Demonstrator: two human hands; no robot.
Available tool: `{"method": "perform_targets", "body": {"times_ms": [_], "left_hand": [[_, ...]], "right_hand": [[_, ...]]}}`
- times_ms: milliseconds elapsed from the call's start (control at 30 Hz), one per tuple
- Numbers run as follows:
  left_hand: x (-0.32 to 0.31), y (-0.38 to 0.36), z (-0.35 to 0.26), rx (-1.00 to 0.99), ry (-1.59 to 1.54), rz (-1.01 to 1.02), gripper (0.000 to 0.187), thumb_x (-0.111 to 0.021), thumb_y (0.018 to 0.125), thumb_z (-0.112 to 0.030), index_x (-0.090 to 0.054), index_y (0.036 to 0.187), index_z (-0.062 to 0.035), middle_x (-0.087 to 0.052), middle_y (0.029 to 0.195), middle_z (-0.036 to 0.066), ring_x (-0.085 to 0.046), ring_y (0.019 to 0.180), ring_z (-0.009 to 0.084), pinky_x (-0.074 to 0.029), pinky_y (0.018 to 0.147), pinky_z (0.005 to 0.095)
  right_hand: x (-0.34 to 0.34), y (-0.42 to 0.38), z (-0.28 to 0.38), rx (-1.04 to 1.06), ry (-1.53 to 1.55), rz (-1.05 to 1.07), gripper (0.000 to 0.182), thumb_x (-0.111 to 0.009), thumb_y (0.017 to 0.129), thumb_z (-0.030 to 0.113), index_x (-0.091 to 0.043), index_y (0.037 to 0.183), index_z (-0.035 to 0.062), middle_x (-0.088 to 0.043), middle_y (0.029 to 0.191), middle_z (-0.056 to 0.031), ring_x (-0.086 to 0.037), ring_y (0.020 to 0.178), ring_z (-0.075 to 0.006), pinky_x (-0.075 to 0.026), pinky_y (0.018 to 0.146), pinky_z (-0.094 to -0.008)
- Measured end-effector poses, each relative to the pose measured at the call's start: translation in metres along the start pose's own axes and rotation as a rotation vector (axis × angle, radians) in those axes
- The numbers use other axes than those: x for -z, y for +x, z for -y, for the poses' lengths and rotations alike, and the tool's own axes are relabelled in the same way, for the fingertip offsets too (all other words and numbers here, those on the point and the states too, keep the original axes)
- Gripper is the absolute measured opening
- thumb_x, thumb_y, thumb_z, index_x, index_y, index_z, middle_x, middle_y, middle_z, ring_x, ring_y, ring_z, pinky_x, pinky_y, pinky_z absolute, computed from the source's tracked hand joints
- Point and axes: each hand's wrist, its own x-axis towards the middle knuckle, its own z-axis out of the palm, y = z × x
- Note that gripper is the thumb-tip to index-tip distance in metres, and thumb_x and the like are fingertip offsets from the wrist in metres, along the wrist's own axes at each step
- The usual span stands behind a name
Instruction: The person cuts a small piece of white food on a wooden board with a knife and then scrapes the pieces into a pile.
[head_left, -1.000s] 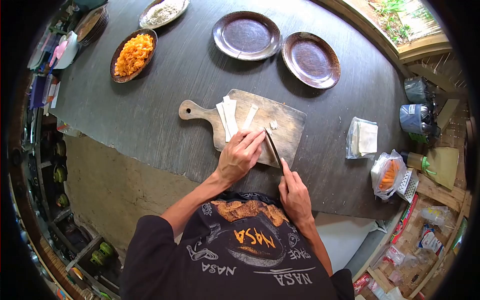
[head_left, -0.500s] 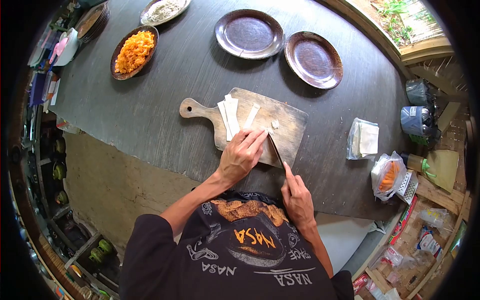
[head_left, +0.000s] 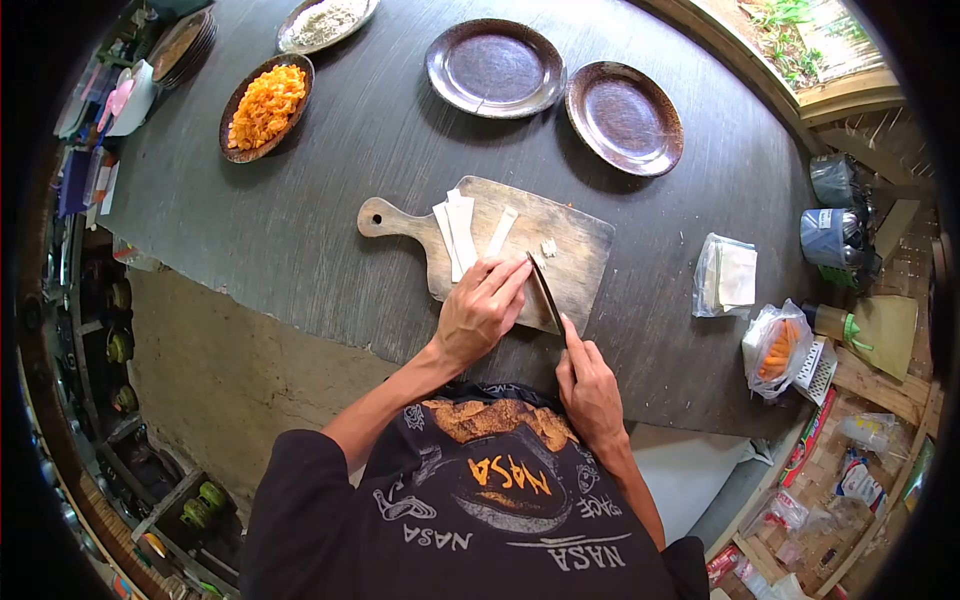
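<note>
A wooden cutting board (head_left: 570, 245) with a handle lies on the dark table. White strips of wrapper (head_left: 457, 232) rest on its left part, one more strip (head_left: 500, 232) beside them, and a small scrap (head_left: 548, 247) further right. My left hand (head_left: 480, 310) presses flat on the white sheet at the board's near edge. My right hand (head_left: 588, 385) grips a knife (head_left: 545, 290), its blade lying along my left fingertips on the board.
Two empty dark plates (head_left: 493, 68) (head_left: 624, 117) stand behind the board. A bowl of orange shreds (head_left: 265, 108) and a dish of white grains (head_left: 325, 22) are far left. A bag of wrappers (head_left: 727, 277) and a bag of carrots (head_left: 775, 350) lie at right.
The knife slid back towards me half a second ago and has moved forward along the board again. My left hand stays pressed in place.
</note>
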Motion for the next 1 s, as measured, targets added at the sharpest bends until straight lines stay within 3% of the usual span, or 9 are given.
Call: {"method": "perform_targets", "body": {"times_ms": [667,1000], "left_hand": [[-0.003,-0.003,0.004,-0.009,-0.002,0.014,0.040,-0.074,0.087,-0.004,-0.071,0.126,0.0048,-0.072,0.124,0.012,-0.064,0.112,0.0258,-0.054,0.101,0.0365],[0.000,-0.004,0.001,0.011,0.012,0.033,0.041,-0.074,0.087,-0.002,-0.070,0.127,0.0037,-0.072,0.126,0.012,-0.064,0.113,0.0266,-0.054,0.102,0.0373]], "right_hand": [[-0.001,-0.001,0.000,0.010,0.016,0.000,0.060,-0.059,0.102,0.006,-0.045,0.161,0.0081,-0.056,0.091,-0.0164,-0.064,0.072,-0.0364,-0.056,0.069,-0.0491],[0.002,-0.011,-0.005,-0.032,-0.036,0.032,0.063,-0.059,0.102,0.006,-0.044,0.163,0.0130,-0.056,0.091,-0.0147,-0.065,0.071,-0.0355,-0.057,0.068,-0.0490]]}}
